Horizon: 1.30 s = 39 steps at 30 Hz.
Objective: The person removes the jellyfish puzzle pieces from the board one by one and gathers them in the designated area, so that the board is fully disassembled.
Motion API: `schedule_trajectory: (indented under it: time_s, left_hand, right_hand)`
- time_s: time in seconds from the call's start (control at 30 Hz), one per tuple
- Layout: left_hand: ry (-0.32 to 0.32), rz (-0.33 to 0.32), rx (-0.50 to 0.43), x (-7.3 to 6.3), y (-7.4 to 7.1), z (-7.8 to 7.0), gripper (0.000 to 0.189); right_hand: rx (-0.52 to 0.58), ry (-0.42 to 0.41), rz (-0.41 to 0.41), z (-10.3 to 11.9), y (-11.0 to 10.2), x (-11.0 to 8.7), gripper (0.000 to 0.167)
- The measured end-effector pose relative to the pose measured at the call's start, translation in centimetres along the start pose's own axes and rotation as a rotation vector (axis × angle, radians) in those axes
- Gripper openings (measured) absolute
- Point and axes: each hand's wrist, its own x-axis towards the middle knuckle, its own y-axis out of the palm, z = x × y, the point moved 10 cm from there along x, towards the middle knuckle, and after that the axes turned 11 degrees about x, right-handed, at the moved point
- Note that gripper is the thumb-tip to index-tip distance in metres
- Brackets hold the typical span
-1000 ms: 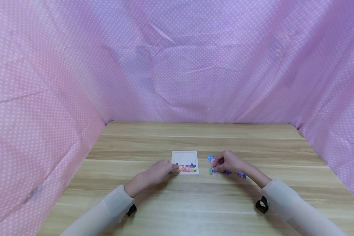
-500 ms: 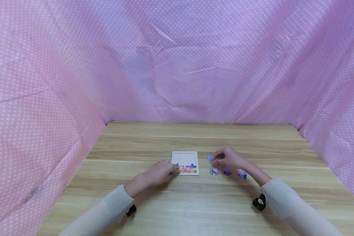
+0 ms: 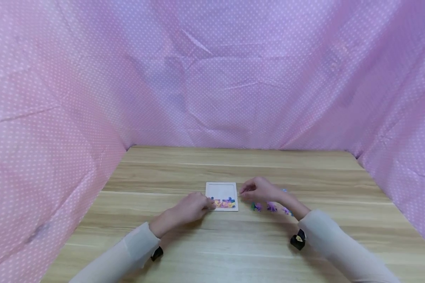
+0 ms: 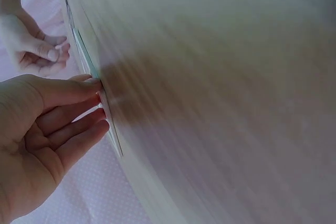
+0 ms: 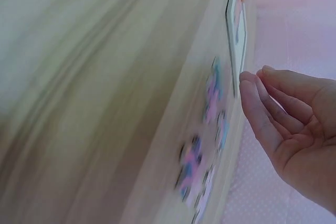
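Observation:
A white square puzzle tray [image 3: 222,189] lies on the table, with a row of colourful jigsaw pieces [image 3: 225,203] along its near side. My left hand [image 3: 194,206] grips the tray's near left corner between thumb and fingers, seen close up in the left wrist view. My right hand [image 3: 260,190] hovers just beside the tray's right edge. Its thumb and fingertips [image 5: 249,77] come together, but whether a piece is between them I cannot see. Below and right of that hand lie several loose jigsaw pieces [image 3: 272,206], seen blurred in the right wrist view.
The wooden table [image 3: 212,243] extends around the tray on all sides. A pink dotted cloth [image 3: 212,98] hangs behind it and at both sides. Each wrist wears a black device [image 3: 298,239] below the sleeve.
My right hand has moved left from the loose pieces to the tray's right edge. The left hand stays at the tray's corner.

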Motion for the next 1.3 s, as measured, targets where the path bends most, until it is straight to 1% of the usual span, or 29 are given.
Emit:
schedule_trajectory:
  time_s: [0.2, 0.27, 0.47, 0.67, 0.73, 0.8, 0.97, 1.03, 1.1, 1.17, 1.23, 1.3]
  left_hand:
    - [0.006, -0.007, 0.010, 0.2, -0.1, -0.2, 0.015]
    - [0.001, -0.005, 0.011, 0.2, -0.2, -0.2, 0.015]
    - [-0.044, -0.002, -0.021, 0.0, -0.1, 0.0, 0.013]
    - [-0.065, 0.006, -0.022, -0.1, 0.1, 0.0, 0.013]
    - [-0.060, 0.005, -0.010, -0.1, 0.0, -0.2, 0.014]
    - [-0.053, 0.005, 0.010, 0.0, -0.1, -0.3, 0.014]
    - [-0.025, 0.015, 0.089, 0.2, -0.2, -0.8, 0.013]
    - [-0.010, 0.008, 0.109, 0.2, -0.3, -1.0, 0.014]
    - [0.001, -0.012, 0.116, 0.1, -0.4, -1.1, 0.014]
    - [0.004, -0.023, 0.091, 0.1, -0.3, -1.1, 0.015]
    - [0.025, -0.022, 0.076, 0.2, -0.4, -1.2, 0.015]
    - [0.038, -0.001, 0.062, 0.3, -0.4, -1.2, 0.017]
  right_hand:
    - [0.026, -0.019, 0.052, 1.0, 1.8, 1.1, 0.016]
    - [0.032, -0.018, 0.054, 1.2, 2.1, 1.5, 0.017]
    - [0.052, -0.021, 0.043, 1.3, 2.7, 2.2, 0.019]
    - [0.034, -0.023, 0.069, 1.3, 3.5, 2.5, 0.020]
    - [0.025, -0.028, 0.080, 1.5, 3.6, 2.5, 0.020]
    - [0.027, -0.014, 0.079, 1.6, 3.7, 2.5, 0.020]
    - [-0.029, -0.024, 0.068, 1.6, 4.0, 3.0, 0.022]
    - [-0.057, -0.037, 0.057, 1.5, 4.2, 3.2, 0.020]
    - [-0.077, -0.042, 0.044, 1.3, 4.2, 3.3, 0.018]
    - [-0.097, -0.043, 0.039, 1.2, 4.4, 3.3, 0.016]
    - [-0.107, -0.043, 0.050, 1.2, 4.5, 3.4, 0.014]
    - [-0.121, -0.049, 0.066, 1.3, 4.6, 3.4, 0.012]
